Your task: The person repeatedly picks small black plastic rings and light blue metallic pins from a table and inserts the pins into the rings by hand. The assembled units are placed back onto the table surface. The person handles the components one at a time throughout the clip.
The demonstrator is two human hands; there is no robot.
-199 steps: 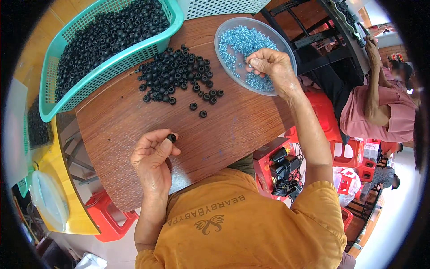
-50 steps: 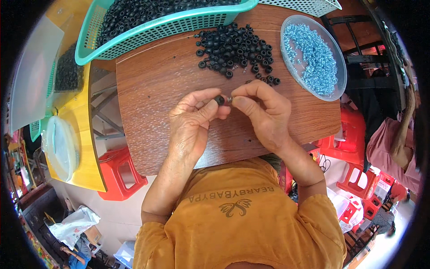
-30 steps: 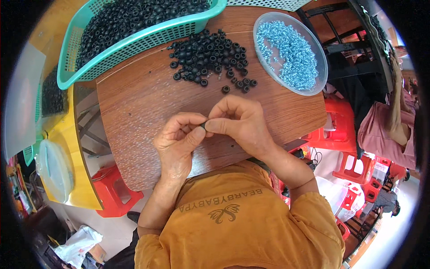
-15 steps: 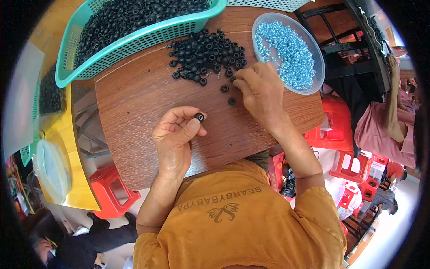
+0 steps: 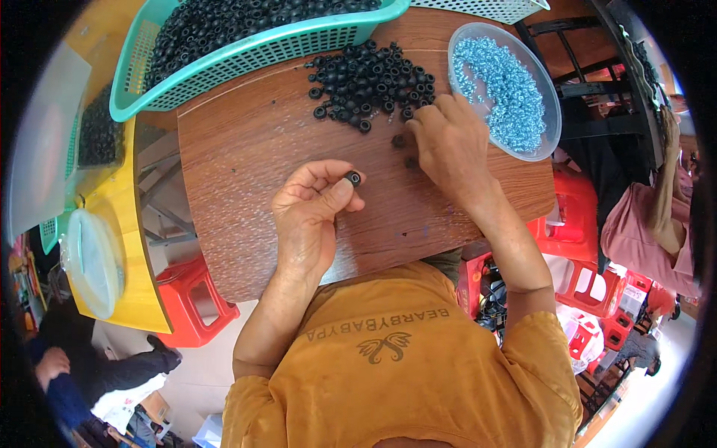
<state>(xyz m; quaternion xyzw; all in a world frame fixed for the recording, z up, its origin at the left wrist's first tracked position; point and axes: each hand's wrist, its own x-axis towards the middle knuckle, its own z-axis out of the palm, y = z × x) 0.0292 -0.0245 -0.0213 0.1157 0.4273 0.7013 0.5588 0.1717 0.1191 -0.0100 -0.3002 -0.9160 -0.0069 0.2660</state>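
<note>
Now our left hand (image 5: 310,216) pinches one black ring (image 5: 353,178) above the wooden table (image 5: 246,194).
Our right hand (image 5: 448,145) lies fingers-down at the near edge of the loose ring pile (image 5: 370,78); we cannot tell whether it grips anything. Just beside it sits the clear bowl of blue screws (image 5: 504,89), and the teal basket (image 5: 261,52) stands behind.

A yellow table (image 5: 123,246) is seen at the left, with a round clear lid (image 5: 93,261) lying on it. Red plastic stools (image 5: 196,299) are set beneath the wooden table (image 5: 246,201) — more of them at the right (image 5: 579,224). A second mesh basket (image 5: 493,7) (pale, only its edge in view) is placed at the top. A person in pink (image 5: 642,231) is seated at the right.
</note>
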